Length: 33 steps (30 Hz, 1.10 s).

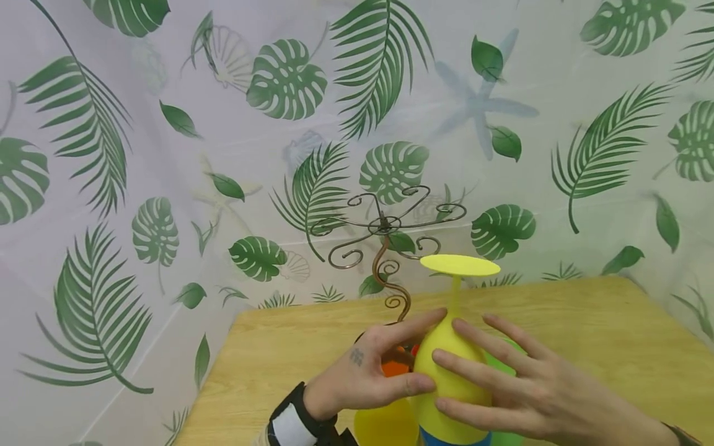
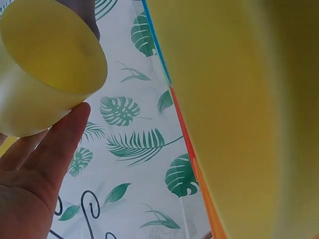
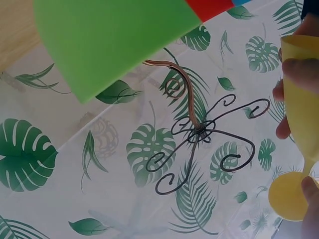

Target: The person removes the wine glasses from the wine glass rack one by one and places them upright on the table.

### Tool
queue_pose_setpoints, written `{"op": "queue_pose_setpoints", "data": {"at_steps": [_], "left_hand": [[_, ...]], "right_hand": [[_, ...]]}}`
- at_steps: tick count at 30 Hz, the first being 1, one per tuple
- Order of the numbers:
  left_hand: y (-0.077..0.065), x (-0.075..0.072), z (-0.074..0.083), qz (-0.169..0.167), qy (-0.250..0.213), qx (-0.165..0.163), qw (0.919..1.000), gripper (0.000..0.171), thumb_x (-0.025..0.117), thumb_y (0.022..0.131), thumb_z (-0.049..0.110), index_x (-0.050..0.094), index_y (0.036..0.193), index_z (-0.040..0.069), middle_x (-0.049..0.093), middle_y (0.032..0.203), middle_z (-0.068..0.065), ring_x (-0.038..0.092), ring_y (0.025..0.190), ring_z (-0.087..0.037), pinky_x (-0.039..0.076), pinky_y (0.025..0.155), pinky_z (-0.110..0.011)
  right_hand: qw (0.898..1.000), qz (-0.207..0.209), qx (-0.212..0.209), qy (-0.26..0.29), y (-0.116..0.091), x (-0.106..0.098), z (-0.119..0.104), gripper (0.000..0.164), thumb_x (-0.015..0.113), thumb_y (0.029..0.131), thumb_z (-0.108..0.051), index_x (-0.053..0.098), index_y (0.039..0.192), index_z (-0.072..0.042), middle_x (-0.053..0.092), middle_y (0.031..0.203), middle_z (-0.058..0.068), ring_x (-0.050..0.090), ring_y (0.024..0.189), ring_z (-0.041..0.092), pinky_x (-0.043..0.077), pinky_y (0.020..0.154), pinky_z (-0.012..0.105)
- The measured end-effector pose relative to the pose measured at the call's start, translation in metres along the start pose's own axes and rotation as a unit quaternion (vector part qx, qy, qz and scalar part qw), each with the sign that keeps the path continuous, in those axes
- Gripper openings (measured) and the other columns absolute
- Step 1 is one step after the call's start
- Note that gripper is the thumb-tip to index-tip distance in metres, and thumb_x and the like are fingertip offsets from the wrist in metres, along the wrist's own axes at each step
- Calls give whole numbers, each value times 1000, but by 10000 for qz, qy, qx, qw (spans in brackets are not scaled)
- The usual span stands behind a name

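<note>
An upside-down yellow wine glass (image 1: 446,402) is held between both hands, its round foot on top. My left hand (image 1: 370,365) grips the bowl from the left, thumb low and index finger up near the stem. Spread across the bowl's right side are the fingers of my right hand (image 1: 519,378); its thumb is hidden in the head view. The left wrist view looks into the open mouth of the glass (image 2: 55,55). Just below the glass a blue edge (image 1: 454,437) shows in the head view.
Behind the hands a curled metal stand (image 1: 385,226) rises with looping arms. Close around are a yellow piece (image 1: 385,427), an orange one (image 1: 395,369) and a green one (image 3: 114,40), partly hidden. The wooden table (image 1: 586,322) meets a leaf-patterned curtain (image 1: 195,124).
</note>
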<state>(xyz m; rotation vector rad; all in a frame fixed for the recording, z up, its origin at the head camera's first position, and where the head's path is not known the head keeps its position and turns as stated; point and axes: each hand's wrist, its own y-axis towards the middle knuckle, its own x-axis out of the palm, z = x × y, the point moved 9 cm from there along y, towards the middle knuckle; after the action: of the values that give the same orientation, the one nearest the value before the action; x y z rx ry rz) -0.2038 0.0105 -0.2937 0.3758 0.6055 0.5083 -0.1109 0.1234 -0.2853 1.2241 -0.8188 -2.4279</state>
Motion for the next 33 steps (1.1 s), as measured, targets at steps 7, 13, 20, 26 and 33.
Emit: {"op": "queue_pose_setpoints", "data": {"at_steps": [7,13,20,26,33], "left_hand": [[-2,0,3,94,-12,117,9999,69,57,104,41,39,154,-3,53,148,-24,64,121,-20,61,88,-35],[-1,3,7,75,-115,280,9995,64,55,105,38,43,151,-4,48,152,-24,63,126,-24,60,89,-38],[0,8,6,36,-478,318,9983,57,54,107,30,45,148,-8,45,154,-26,60,130,-29,59,92,-38],[3,9,11,41,-510,525,9973,46,52,108,21,52,138,-14,47,151,-30,60,129,-33,60,91,-41],[8,6,17,56,-314,630,9975,31,51,106,4,57,128,-17,55,142,-33,60,130,-34,56,98,-43]], "right_hand": [[9997,235,81,78,1,-11,3,43,38,112,-32,49,152,-21,49,153,17,23,154,43,12,128,52],[9980,476,352,236,2,-22,6,43,42,111,-37,54,148,-19,54,144,20,26,153,39,13,128,50],[9926,1152,368,57,7,-37,6,36,49,109,-36,63,136,-17,62,125,22,50,130,39,22,126,47],[9923,1041,673,-67,-3,-39,11,45,50,105,-49,68,124,-12,66,118,25,54,113,38,22,126,44],[9890,808,1231,-116,-15,-42,18,63,52,99,-62,70,120,-5,70,115,21,58,105,30,24,125,32]]}}
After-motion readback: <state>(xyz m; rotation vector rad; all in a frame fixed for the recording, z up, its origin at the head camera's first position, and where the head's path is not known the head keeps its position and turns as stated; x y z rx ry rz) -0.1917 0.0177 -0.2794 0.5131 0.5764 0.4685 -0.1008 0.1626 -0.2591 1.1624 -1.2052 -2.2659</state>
